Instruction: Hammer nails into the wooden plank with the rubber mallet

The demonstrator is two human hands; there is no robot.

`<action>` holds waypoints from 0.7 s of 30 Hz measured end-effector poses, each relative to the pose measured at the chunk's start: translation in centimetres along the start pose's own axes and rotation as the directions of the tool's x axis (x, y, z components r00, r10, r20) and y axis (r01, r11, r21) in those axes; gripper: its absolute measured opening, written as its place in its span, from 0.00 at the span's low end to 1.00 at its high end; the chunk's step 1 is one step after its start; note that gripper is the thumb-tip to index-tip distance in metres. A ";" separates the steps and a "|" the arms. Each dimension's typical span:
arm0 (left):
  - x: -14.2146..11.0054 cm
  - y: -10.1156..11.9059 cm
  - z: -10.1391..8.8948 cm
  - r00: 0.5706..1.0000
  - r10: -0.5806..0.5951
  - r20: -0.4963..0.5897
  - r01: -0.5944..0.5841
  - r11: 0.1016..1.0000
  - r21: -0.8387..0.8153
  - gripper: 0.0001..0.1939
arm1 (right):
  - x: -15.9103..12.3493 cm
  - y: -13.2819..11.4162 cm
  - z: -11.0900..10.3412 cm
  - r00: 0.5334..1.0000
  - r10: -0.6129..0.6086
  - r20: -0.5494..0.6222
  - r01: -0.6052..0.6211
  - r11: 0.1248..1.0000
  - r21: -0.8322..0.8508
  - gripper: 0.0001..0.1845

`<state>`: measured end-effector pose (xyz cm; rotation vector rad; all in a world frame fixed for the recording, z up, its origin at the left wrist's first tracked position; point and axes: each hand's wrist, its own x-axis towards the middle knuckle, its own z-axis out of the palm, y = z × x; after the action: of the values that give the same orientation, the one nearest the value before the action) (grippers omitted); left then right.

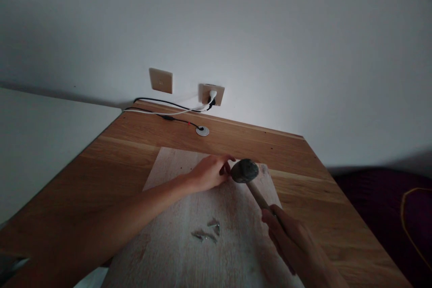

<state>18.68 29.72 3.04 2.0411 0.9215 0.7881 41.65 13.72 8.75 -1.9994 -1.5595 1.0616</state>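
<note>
My right hand (288, 238) is wrapped round the wooden handle of a mallet (258, 195). The dark, blunt mallet head (245, 171) is just to the right of my left fingertips. Near the far edge of a pale, whitewashed wooden board (189, 207), my left hand (214, 172) has its thumb and fingers drawn together in a pinch. Whatever is between those fingers is too small or hidden to make out. Closer to me on the board lies a small pile of metal fasteners (206, 233), like screws or nails.
Under the board is a brown wooden tabletop (293, 189), against a white wall (303, 54). Black and white cables (165, 111) run along its back to a socket (218, 94), near a round cable grommet (202, 131). Dark purple fabric (378, 207) lies to the right.
</note>
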 end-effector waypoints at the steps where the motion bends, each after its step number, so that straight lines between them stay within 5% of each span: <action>1: 0.0 0.0 0.0 1.000 -0.003 0.006 0.003 1.000 -0.007 0.23 | -0.1 -0.3 0.0 1.000 -0.005 -0.004 0.005 1.000 0.007 0.26; 9: 0.0 -0.4 -0.1 0.999 -0.010 0.034 0.011 0.999 -0.032 0.23 | -1.6 -2.3 -1.0 0.998 0.006 -0.066 -0.002 0.998 0.060 0.26; 17: 0.0 0.1 -0.1 1.000 -0.019 -0.009 0.019 0.999 0.027 0.26 | -0.7 -0.6 0.2 0.996 0.034 0.083 -0.038 0.998 0.055 0.28; 21: 0.1 0.2 -0.1 0.999 -0.040 0.010 0.040 0.999 0.031 0.25 | -1.3 -0.9 0.1 0.999 0.045 0.000 -0.044 0.994 0.102 0.28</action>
<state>18.68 29.74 3.23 2.0449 0.9708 0.7452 40.86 12.77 9.71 -1.9742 -1.4356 1.1322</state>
